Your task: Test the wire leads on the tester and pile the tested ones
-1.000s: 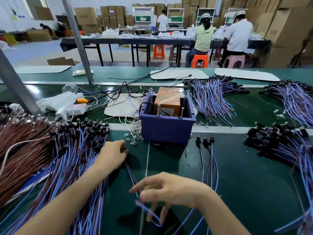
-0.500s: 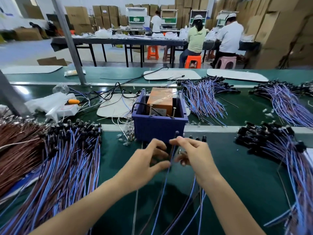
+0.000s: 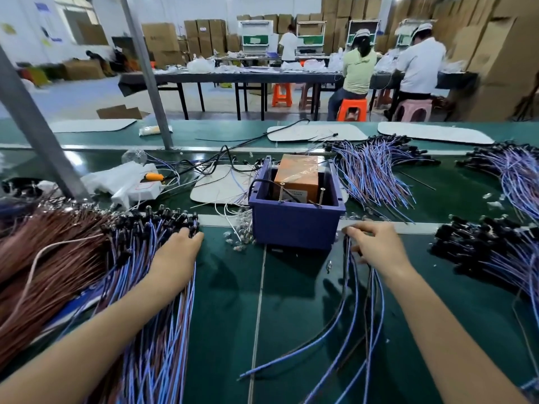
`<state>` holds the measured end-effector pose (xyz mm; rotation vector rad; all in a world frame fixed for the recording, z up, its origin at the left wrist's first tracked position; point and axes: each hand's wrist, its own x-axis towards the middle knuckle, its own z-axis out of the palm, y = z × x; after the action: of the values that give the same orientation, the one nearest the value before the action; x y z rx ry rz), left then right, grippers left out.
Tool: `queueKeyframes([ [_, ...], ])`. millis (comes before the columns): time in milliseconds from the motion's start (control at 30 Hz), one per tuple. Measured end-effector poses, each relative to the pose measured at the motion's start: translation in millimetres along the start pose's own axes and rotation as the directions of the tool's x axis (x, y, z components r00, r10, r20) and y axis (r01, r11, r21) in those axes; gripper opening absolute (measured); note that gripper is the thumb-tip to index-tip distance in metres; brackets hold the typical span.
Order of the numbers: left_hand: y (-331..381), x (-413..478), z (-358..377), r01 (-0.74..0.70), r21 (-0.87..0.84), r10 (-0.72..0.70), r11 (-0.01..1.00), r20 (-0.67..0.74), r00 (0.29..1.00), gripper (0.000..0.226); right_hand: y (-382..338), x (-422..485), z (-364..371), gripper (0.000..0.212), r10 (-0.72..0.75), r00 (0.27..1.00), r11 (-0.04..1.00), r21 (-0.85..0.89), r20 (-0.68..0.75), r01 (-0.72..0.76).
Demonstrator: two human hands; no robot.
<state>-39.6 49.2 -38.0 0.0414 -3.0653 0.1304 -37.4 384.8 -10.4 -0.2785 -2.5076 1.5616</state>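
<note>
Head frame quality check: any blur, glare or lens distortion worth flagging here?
Head view: wide-angle bending tilts the metal pole and curves the belt edges; cardboard boxes at far right are smeared; glare streaks the belt by the pole; the left hand, right hand and wire leads are sharp.

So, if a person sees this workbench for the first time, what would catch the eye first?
Probably the purple box in the middle of the green bench, with an orange block inside. Next, the big pile of blue leads at the left, where the left hand touches its black ends, and the small bunch of leads that the right hand grips beside the box.
</note>
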Motion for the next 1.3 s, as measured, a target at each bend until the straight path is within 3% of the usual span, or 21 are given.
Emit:
queueKeyframes([
  [133, 8, 4, -1, 0.037, 0.055, -0.038, 0.998, 0.018, 0.999, 0.05, -1, -6, 0, 0.022, -0.018, 1.0, 0.999, 0.029, 0.004, 0.018],
  [300, 11, 10, -2, 0.057, 0.068, -0.058, 0.996, 0.017, 0.998, 0.049, -11, -19, 0, 0.016, -0.028, 0.999, 0.991, 0.13, 0.04, 0.022],
  [433, 13, 12, -16, 0.102, -0.24, -0.131, 0.965, -0.111, 0.985, 0.05, -32, -30, 3, 0.019, -0.067, 0.994, 0.979, 0.196, 0.087, 0.049],
  [533, 16, 14, -46, -0.011, -0.534, -0.152, 0.846, -0.26, 0.953, 0.038, -50, -38, 6, 0.019, -0.115, 0.981, 0.968, 0.239, 0.159, 0.075],
  [667, 30, 10, -100, -0.237, -0.734, -0.073, 0.637, -0.363, 0.929, 0.018, -78, -46, 11, 0.023, -0.205, 0.937, 0.947, 0.299, 0.284, 0.117],
  [767, 51, -3, -125, -0.339, -0.862, 0.048, 0.376, -0.348, 0.936, 0.023, -94, -50, 23, 0.053, -0.314, 0.864, 0.926, 0.33, 0.395, 0.185],
  [867, 74, -10, -128, -0.374, -0.873, 0.161, 0.312, -0.34, 0.927, 0.024, -100, -52, 36, 0.071, -0.38, 0.81, 0.91, 0.339, 0.448, 0.239],
  [1033, 86, -13, -109, -0.188, -0.981, 0.237, 0.055, -0.17, 0.957, 0.021, -88, -39, 34, 0.053, -0.281, 0.876, 0.959, 0.072, 0.393, 0.275],
  [1233, 71, -7, -103, 0.034, -0.997, 0.421, -0.066, 0.002, 0.907, 0.018, -67, -17, 19, 0.025, -0.131, 0.972, 0.98, -0.124, 0.194, 0.157],
  [1300, 64, -4, -104, 0.116, -0.969, 0.461, -0.216, 0.003, 0.888, 0.026, -62, -13, 15, 0.009, -0.069, 0.978, 0.977, -0.184, 0.195, 0.106],
])
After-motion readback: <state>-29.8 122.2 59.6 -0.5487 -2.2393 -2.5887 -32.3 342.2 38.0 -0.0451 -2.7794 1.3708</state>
